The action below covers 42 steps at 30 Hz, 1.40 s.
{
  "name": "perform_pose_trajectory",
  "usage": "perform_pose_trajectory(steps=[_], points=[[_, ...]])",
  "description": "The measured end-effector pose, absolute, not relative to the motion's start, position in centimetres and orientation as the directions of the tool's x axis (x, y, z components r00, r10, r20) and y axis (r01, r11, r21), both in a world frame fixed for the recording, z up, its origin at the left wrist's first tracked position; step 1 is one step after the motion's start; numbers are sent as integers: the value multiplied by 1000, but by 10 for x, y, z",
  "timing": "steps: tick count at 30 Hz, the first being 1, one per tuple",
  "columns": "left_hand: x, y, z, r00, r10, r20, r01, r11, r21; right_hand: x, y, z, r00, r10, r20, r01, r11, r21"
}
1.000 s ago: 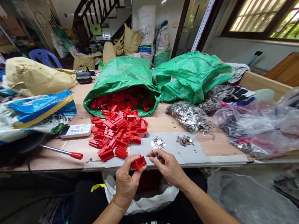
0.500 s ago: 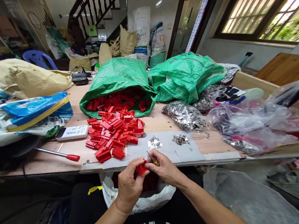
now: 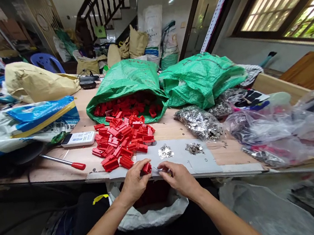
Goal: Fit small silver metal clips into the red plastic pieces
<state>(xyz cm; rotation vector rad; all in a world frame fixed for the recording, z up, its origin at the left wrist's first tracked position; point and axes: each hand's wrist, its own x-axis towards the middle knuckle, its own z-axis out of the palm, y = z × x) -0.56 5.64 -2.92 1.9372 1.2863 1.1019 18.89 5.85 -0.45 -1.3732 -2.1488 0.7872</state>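
Note:
My left hand (image 3: 134, 183) is closed around a small red plastic part (image 3: 146, 168), holding it just over the table's front edge. A short distance to its right, my right hand (image 3: 177, 178) is closed on a small yellow-handled tool (image 3: 170, 174). Its thin metal tip points left toward the red part, apart from it; most of the handle is hidden by my fingers. Beyond my hands lies a heap of red plastic parts (image 3: 121, 139). Two small piles of shiny metal pieces, a left pile (image 3: 165, 152) and a right pile (image 3: 194, 149), rest on a grey sheet (image 3: 182, 161).
A green sack (image 3: 126, 76) opens toward me with red parts inside. Beside it are another green sack (image 3: 201, 76) and a clear bag of metal pieces (image 3: 199, 122). A red-tipped lever (image 3: 78, 166) juts in at left. Below my hands is an open white sack (image 3: 157, 216).
My hands have drawn apart, and the tool's tip has swung down from pointing upward to pointing left. The view has shifted slightly.

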Motion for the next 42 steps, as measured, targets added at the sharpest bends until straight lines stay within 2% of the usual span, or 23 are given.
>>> perform_pose_trajectory(steps=[7, 17, 26, 33, 42], points=[[-9, 61, -24, 238, 939, 249, 477, -336, 812, 184, 59, -5, -421, 900, 110, 677, 392, -623], [-12, 64, -30, 252, 932, 260, 488, -354, 798, 182, 60, -10, -468, 875, 120, 663, 438, -607], [-14, 68, -27, 304, 927, 219, 497, -350, 794, 178, 61, -3, -434, 899, 55, 707, 378, -598], [-13, 67, -29, 307, 926, 221, 485, -352, 801, 168, 61, -2, -382, 924, 13, 771, 326, -548], [-15, 66, -25, 306, 925, 228, 456, -352, 817, 182, 67, -1, -411, 911, 37, 632, 314, -709]])
